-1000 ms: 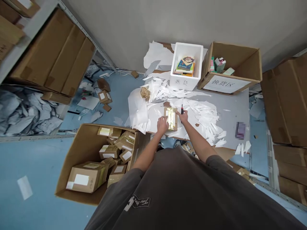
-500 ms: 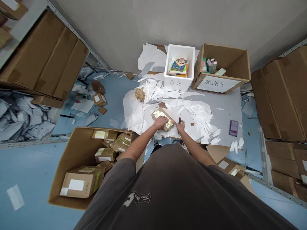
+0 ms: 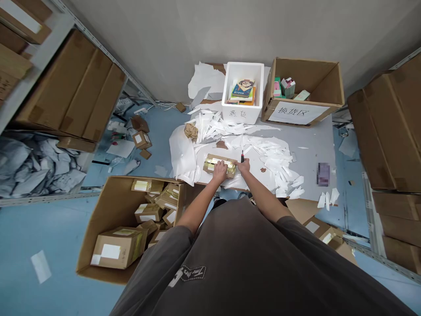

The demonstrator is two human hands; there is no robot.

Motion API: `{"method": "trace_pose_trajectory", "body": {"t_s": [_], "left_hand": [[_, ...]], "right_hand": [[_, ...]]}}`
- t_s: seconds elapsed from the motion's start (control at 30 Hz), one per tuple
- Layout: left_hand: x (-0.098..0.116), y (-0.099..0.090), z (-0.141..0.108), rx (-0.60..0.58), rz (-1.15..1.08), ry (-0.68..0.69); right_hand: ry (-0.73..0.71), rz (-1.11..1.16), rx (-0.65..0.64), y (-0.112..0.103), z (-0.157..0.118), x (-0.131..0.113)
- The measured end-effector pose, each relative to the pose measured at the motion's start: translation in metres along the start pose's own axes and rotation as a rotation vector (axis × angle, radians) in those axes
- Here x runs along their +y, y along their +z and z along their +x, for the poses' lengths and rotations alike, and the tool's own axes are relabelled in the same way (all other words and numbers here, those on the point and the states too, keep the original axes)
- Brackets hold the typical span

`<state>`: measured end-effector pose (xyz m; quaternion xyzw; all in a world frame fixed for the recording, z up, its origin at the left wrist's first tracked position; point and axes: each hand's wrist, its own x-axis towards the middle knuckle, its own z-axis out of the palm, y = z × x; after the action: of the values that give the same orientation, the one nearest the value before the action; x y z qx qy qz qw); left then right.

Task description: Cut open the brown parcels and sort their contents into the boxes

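A small brown carton with shiny yellowish tape lies near the front edge of the table, its long side running roughly left to right. My left hand rests on top of it with the fingers bent over its upper face. At the carton's right end is my right hand, closed round a dark and red cutter that points away from me. The right fingertips touch or nearly touch the carton's corner.
White paper scraps surround the work spot. Behind stand a white foam box with books and a cardboard box with small packs. A large carton of parcels sits left, below the table.
The small carton has turned from a slant to nearly level, and my left hand has turned with it. My right hand has shifted slightly left and up, still holding the cutter.
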<state>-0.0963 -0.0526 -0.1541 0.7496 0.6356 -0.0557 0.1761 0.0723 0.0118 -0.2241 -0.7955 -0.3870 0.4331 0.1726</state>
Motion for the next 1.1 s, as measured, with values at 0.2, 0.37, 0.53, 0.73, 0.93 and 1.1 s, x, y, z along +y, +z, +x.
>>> {"method": "trace_pose_trajectory", "body": {"t_s": [0.2,0.37,0.53,0.73,0.93,1.1], "left_hand": [[-0.004,-0.003,0.007,-0.055,-0.028,0.061],[-0.007,-0.005,0.010,-0.080,-0.034,0.093],[-0.011,0.002,0.004,-0.070,-0.081,0.110],[-0.013,0.004,0.005,-0.089,-0.072,0.118],[-0.015,0.002,0.010,-0.115,-0.059,0.132],[-0.018,0.005,0.011,-0.120,-0.088,0.168]], "right_hand": [[-0.072,-0.038,-0.059,-0.012,-0.010,-0.007],[-0.255,0.021,-0.460,-0.048,-0.024,0.007],[-0.397,-0.276,-0.761,-0.085,-0.024,0.021],[-0.524,-0.568,-0.701,-0.082,-0.009,-0.003],[-0.490,-0.560,-0.820,-0.083,0.004,-0.016],[-0.370,-0.447,-0.908,-0.084,0.001,-0.011]]}}
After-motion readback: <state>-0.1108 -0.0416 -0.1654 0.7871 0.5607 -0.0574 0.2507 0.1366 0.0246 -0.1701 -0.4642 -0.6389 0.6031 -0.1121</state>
